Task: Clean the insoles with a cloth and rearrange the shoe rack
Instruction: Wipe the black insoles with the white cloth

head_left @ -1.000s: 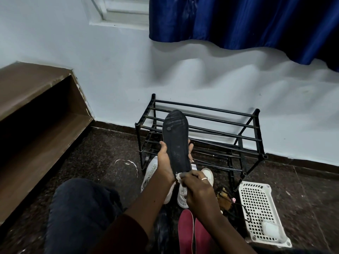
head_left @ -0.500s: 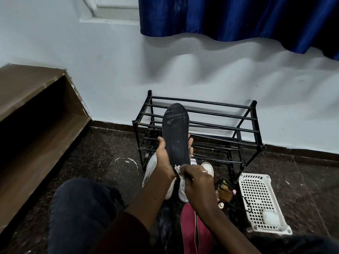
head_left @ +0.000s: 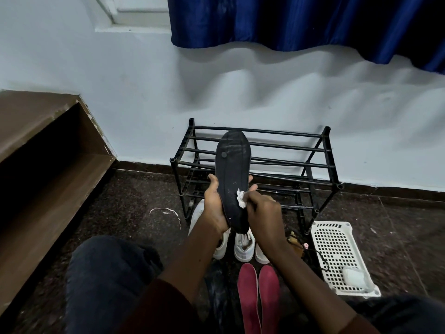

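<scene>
The left hand (head_left: 214,206) holds the black insole (head_left: 232,169) from its left side. The thumb lies along the left edge. The fingers curl round the back, and their tips peek out at the right edge. The insole stands almost straight up. Its heel end hangs just below both hands and its toe end points up, well above them.

The right hand (head_left: 262,213) is curled and pinches a small white cloth (head_left: 241,197). It presses the cloth on the face of the insole, near the right edge, just beside the left hand's fingertips.

I think this is the wiping step. The long way of the insole runs up and down, so the next wipe should go along it. The biggest part of the insole is above the cloth, so the right hand would push up toward the toe while the left hand holds tight.

Behind the hands is the black shoe rack (head_left: 322,150). It has no shoes on it that I can see. Below the hands, white shoes (head_left: 244,247) sit on the floor, and two red insoles (head_left: 258,300) lie nearer the person. So the job looks far from done.
</scene>
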A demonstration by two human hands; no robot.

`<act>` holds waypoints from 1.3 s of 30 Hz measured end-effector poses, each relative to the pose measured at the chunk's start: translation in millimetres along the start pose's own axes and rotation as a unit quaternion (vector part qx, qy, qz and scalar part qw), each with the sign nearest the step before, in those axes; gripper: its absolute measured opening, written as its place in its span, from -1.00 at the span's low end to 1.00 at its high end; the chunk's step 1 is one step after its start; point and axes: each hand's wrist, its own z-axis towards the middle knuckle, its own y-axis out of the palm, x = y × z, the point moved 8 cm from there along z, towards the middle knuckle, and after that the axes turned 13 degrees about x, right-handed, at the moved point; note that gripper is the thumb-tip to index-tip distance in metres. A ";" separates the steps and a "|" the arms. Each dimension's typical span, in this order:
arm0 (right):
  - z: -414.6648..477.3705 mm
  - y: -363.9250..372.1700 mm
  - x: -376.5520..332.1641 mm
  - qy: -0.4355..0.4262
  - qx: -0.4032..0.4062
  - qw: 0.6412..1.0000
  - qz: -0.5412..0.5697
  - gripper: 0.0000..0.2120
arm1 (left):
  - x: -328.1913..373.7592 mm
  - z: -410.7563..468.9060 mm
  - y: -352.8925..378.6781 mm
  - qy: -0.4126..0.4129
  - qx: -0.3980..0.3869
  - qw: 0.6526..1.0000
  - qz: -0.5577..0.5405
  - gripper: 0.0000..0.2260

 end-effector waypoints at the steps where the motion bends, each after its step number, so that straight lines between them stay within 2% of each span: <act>1: -1.8 -2.4 0.5 0.010 0.007 1.000 0.017 -0.84 | 2.7 0.9 -1.2 0.009 0.001 1.000 -0.012 -0.28; 3: -8.6 -7.3 -0.6 0.008 0.014 0.999 0.040 -0.82 | 7.4 3.1 -2.5 0.022 -0.002 1.000 -0.016 -0.27; 8: -23.0 -9.7 -10.7 -0.057 -0.038 0.996 0.062 -0.80 | 6.2 3.5 -1.9 0.016 -0.022 0.999 -0.032 -0.26; 10: -17.1 -10.4 -9.8 -0.049 -0.045 0.995 0.073 -0.81 | 4.4 1.2 1.4 0.012 -0.025 0.999 -0.026 -0.27; 16: 16.9 -24.2 -2.5 0.054 0.048 0.992 0.104 -0.81 | -4.9 -1.0 5.1 -0.016 -0.015 1.000 0.000 -0.25; 18: 27.3 -31.1 -5.4 0.064 0.076 0.989 0.107 -0.80 | -7.3 -1.0 7.1 -0.015 -0.029 0.999 0.010 -0.27; 22: 36.4 -37.9 -19.6 -0.038 0.096 0.993 0.065 -0.74 | -7.3 -2.9 12.5 -0.020 -0.055 0.998 -0.007 -0.28; 27: 13.4 -11.5 -37.0 -0.142 -0.044 0.986 0.078 -0.69 | -8.4 -5.1 20.4 -0.040 -0.076 0.996 -0.026 -0.27; 29: -3.5 -6.6 -45.4 -0.184 -0.065 0.978 0.076 -0.72 | -7.9 -2.4 19.2 -0.038 -0.080 0.996 -0.024 -0.28; 33: -24.9 -9.8 -42.2 -0.204 -0.054 0.970 0.117 -0.73 | -1.2 -0.2 15.6 -0.030 -0.079 0.995 -0.047 -0.28; 36: -25.9 -12.5 -39.1 -0.226 -0.063 0.962 0.140 -0.81 | -3.7 1.8 9.6 -0.031 -0.055 0.997 -0.049 -0.25; 39: -20.6 -13.2 -38.2 -0.230 -0.073 0.958 0.153 -0.80 | -11.1 -0.9 8.2 -0.044 -0.034 0.998 -0.035 -0.23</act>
